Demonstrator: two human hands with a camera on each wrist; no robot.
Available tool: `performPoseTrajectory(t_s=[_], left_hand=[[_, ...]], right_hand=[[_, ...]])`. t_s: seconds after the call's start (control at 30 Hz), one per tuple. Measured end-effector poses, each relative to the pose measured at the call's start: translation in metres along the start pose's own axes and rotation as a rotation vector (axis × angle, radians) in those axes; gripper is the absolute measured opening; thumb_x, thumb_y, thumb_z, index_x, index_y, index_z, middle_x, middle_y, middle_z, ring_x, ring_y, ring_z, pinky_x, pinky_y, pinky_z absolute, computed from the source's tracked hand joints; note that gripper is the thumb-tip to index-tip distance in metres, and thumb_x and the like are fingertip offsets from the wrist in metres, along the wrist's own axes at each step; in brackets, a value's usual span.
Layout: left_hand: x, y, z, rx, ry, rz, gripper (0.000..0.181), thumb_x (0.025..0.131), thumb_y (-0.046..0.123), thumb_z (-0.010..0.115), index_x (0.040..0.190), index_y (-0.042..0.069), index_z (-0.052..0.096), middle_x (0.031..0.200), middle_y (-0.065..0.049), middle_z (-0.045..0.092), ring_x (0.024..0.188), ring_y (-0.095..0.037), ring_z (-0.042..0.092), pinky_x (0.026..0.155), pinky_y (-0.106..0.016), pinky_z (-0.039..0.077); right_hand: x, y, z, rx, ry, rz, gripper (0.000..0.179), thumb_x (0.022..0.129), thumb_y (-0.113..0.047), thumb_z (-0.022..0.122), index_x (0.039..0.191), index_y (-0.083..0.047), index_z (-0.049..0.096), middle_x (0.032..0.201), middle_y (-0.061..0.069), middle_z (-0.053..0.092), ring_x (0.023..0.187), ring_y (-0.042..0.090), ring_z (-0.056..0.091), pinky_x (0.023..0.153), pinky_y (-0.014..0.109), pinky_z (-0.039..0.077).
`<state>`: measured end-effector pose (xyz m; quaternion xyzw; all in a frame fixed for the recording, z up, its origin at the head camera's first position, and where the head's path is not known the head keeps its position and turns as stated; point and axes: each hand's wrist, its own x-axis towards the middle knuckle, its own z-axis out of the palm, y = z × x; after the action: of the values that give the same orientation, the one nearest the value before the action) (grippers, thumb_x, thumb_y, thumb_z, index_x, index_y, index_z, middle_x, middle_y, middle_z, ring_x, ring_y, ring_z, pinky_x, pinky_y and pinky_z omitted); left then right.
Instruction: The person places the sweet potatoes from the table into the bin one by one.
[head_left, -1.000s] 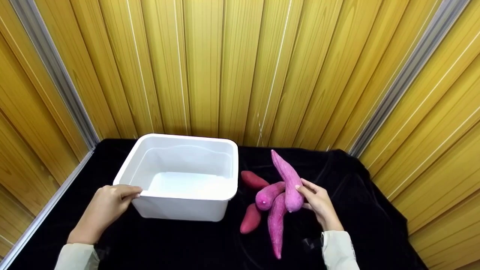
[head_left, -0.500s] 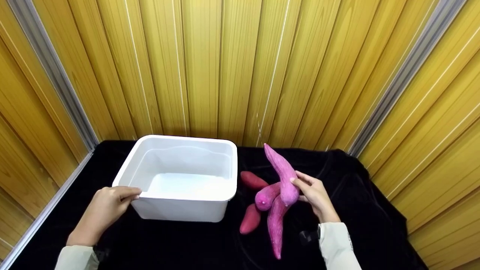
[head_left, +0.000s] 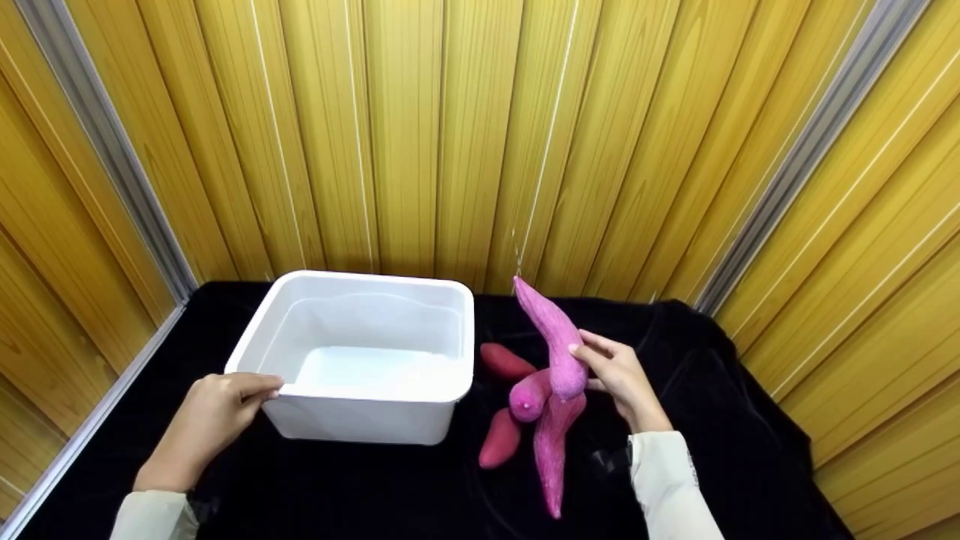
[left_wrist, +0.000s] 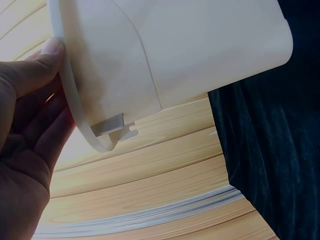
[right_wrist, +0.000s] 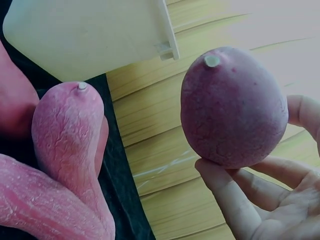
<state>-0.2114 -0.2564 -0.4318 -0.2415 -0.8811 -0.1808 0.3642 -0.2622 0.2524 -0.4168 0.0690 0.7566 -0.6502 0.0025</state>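
In the head view a white plastic bin [head_left: 360, 420] stands on the left. My left hand [head_left: 214, 416] pinches its near-left rim, with thumb and fingers on either side of the rim in the left wrist view. A long purple sweet potato [head_left: 551, 337] is gripped near its thick end by my right hand [head_left: 619, 375], thin tip pointing up and away. The right wrist view shows its blunt end [right_wrist: 232, 107] held off the cloth. Below it lie another purple sweet potato [head_left: 527, 397] and a longer one [head_left: 553, 465], partly covered by the held one.
Two smaller red sweet potatoes [head_left: 506, 361] [head_left: 500, 439] lie between the bin and the purple ones. Black cloth [head_left: 375, 495] covers the table. Yellow wood-patterned walls [head_left: 405, 135] rise behind and at both sides.
My right hand has moved left and away from me, lifting the held purple sweet potato slightly over the others. My left hand and the bin have stayed put.
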Motion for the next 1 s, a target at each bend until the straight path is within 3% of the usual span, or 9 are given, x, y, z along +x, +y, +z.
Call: performPoseTrajectory(t_s=[0.63, 1.0], left_hand=[[0.0, 0.0, 0.0, -0.008, 0.002, 0.003, 0.029, 0.058, -0.007, 0.085, 0.08, 0.012, 0.079, 0.078, -0.001, 0.075, 0.071, -0.021, 0.072, 0.063, -0.031, 0.057], [-0.001, -0.002, 0.001, -0.017, 0.018, 0.001, 0.03, 0.057, -0.008, 0.085, 0.079, 0.012, 0.079, 0.076, 0.0, 0.075, 0.071, -0.019, 0.072, 0.063, -0.026, 0.057]], right_hand=[[0.004, -0.017, 0.021, -0.007, -0.037, -0.028, 0.051, 0.089, -0.016, 0.066, 0.136, -0.002, 0.053, 0.123, 0.017, 0.062, 0.09, 0.014, 0.065, 0.075, 0.035, 0.06], [0.003, -0.032, 0.04, 0.006, -0.069, -0.056, 0.052, 0.088, -0.015, 0.067, 0.136, -0.001, 0.052, 0.126, 0.02, 0.061, 0.091, 0.017, 0.066, 0.074, 0.036, 0.061]])
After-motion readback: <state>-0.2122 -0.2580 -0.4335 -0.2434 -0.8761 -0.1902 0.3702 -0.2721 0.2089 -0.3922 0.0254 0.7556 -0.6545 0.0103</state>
